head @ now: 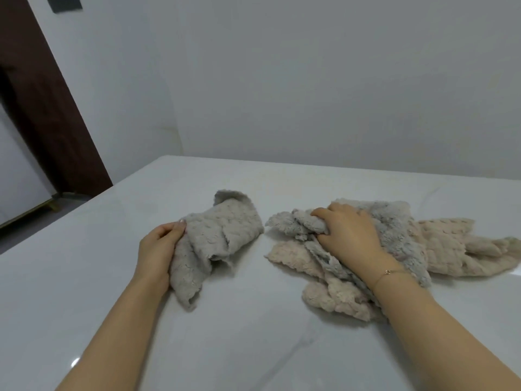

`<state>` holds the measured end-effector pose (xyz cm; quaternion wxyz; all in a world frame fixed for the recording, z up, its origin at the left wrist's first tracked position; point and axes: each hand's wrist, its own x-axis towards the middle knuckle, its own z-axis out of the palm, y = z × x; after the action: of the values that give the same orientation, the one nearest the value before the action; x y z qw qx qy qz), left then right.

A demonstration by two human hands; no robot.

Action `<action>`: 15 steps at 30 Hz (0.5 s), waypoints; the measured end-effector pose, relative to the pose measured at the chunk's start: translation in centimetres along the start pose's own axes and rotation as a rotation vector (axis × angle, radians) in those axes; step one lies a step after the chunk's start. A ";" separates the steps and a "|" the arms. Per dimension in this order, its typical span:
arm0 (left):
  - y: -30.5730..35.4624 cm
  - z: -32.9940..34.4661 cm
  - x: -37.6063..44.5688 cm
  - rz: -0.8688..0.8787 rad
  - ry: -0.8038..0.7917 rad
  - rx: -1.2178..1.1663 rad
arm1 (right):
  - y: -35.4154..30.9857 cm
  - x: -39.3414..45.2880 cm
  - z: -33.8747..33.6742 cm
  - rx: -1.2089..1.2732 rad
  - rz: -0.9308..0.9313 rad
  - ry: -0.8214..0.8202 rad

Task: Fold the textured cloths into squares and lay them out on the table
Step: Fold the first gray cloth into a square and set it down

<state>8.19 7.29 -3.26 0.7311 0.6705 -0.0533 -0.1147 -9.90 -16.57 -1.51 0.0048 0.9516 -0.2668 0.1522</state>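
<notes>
A crumpled grey textured cloth (217, 235) lies on the white table (253, 334) left of centre. My left hand (159, 246) grips its left edge, fingers curled round the fabric. To the right lies a heap of crumpled cloths: a bluish-grey one (394, 224) on top and beige ones (445, 249) beneath and to the right. My right hand (348, 231) sits on this heap and grips a bunch of the bluish-grey cloth. None of the cloths is folded.
The table's far edge meets a plain white wall (310, 80). At the left stands a dark brown door frame (48, 108), with floor visible beyond the table's left edge.
</notes>
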 end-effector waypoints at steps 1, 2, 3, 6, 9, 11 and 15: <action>-0.1 0.0 0.0 0.010 -0.003 0.008 | -0.1 -0.1 -0.1 -0.012 -0.002 -0.010; -0.2 0.0 0.0 0.044 0.014 0.038 | -0.2 -0.1 -0.2 -0.028 -0.003 -0.021; -0.3 0.0 0.1 0.104 0.044 0.111 | -0.2 -0.1 -0.4 -0.047 -0.004 -0.041; 0.0 0.0 -0.2 0.376 0.092 0.382 | -0.5 -0.3 -1.6 -0.089 -0.067 -0.110; 1.0 0.7 -1.3 0.663 -0.023 0.604 | -2.2 -1.1 -3.0 0.009 -0.214 -0.168; 1.0 1.4 -2.1 0.760 -0.157 0.710 | -3.7 -1.9 -3.0 0.052 -0.266 -0.219; -1.4 1.8 -2.0 0.717 -0.308 1.101 | -4.8 -3.4 0.4 -0.129 -0.304 -0.243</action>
<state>5.73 5.96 -4.29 0.2597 0.8621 -0.4269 0.0844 -10.06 -10.74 -2.53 0.0562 0.9900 -0.1280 0.0164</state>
